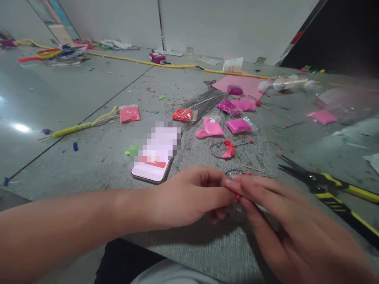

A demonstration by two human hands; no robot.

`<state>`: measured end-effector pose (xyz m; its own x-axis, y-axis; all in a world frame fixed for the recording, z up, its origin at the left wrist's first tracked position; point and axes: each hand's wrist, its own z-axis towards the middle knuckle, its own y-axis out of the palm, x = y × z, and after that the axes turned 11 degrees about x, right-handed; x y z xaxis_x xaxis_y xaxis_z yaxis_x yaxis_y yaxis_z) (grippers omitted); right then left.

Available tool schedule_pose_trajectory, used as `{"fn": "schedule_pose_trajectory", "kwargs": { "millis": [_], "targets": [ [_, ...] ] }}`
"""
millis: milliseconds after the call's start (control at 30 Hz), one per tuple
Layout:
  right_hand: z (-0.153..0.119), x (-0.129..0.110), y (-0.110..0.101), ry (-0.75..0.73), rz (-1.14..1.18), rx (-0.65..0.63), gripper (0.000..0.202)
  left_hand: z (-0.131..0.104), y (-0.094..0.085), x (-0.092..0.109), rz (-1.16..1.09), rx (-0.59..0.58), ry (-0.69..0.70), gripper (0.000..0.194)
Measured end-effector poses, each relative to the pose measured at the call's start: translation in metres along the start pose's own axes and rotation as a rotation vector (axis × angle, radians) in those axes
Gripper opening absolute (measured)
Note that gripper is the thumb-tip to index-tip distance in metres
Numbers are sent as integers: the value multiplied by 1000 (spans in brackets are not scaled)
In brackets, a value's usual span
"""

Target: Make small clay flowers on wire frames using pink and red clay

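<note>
My left hand [192,193] reaches in from the left with thumb and forefinger pinched together. Its fingertips meet those of my right hand [284,217], which is partly blurred. Between the fingertips of both hands shows a small red piece of clay [238,197]; most of it is hidden. Just behind the fingers lies a wire piece with red bits [235,172], partly covered by my hands. A wire hoop with red clay petals [228,149] rests farther back. Beside it lies a thin wooden stick [254,169].
A phone [156,157] lies left of centre. Yellow-black pliers [322,185] are at the right. Behind are clay packets [239,125], an opened pink packet [210,128], a red packet [182,114], many thin wires [204,102] and a yellow cord [142,61].
</note>
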<state>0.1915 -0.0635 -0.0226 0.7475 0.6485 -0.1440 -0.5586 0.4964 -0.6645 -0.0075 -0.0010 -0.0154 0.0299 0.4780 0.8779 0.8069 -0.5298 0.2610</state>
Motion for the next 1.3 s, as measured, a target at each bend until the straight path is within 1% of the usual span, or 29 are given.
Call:
{"fn": "schedule_pose_trajectory", "kwargs": {
  "millis": [100, 233, 300, 400, 467, 500, 567, 600, 667, 733, 800, 833, 900, 967, 1100, 1167, 1300],
  "targets": [
    [3, 0, -2, 86, 14, -5, 22, -1, -1, -1, 94, 20, 35, 12],
    [6, 5, -4, 171, 78, -64, 16, -3, -2, -2, 199, 47, 160, 8],
    [6, 6, -3, 242, 154, -45, 15, -5, -2, -2, 338, 72, 291, 6],
    [5, 4, -2, 352, 277, -33, 15, -7, -4, -1, 625, 117, 613, 7],
    [4, 2, -1, 436, 330, -20, 14, -7, -6, 0, 723, 110, 794, 10],
    [3, 1, -1, 482, 349, -16, 15, -8, -6, 0, 738, 97, 846, 12],
    [2, 1, -1, 561, 378, -21, 18, -8, -7, 1, 737, 87, 879, 15],
    [1, 1, -2, 584, 387, -29, 19, -8, -7, 2, 728, 94, 866, 15],
    [1, 2, -2, 579, 385, -29, 17, -8, -6, 4, 679, 113, 770, 15],
    [1, 3, -3, 506, 341, -25, 12, -8, -4, 5, 576, 114, 596, 14],
    [1, 4, -3, 418, 255, -25, 15, -8, -4, 5, 452, 103, 410, 14],
    [0, 4, -4, 383, 204, -28, 18, -8, -4, 5, 399, 98, 339, 15],
    [-2, 5, -5, 373, 105, -21, 21, -7, -4, 5, 326, 91, 247, 17],
    [-3, 5, -7, 378, 63, -12, 20, -6, -4, 4, 289, 88, 208, 17],
    [-6, 4, -6, 398, 95, 8, 14, -6, -3, 7, 260, 94, 182, 15],
    [-6, 1, -5, 439, 102, 26, 16, -6, -3, 8, 249, 98, 160, 15],
    [-7, 1, -4, 472, 111, 37, 21, -5, -4, 11, 235, 96, 141, 15]
  ]
}}
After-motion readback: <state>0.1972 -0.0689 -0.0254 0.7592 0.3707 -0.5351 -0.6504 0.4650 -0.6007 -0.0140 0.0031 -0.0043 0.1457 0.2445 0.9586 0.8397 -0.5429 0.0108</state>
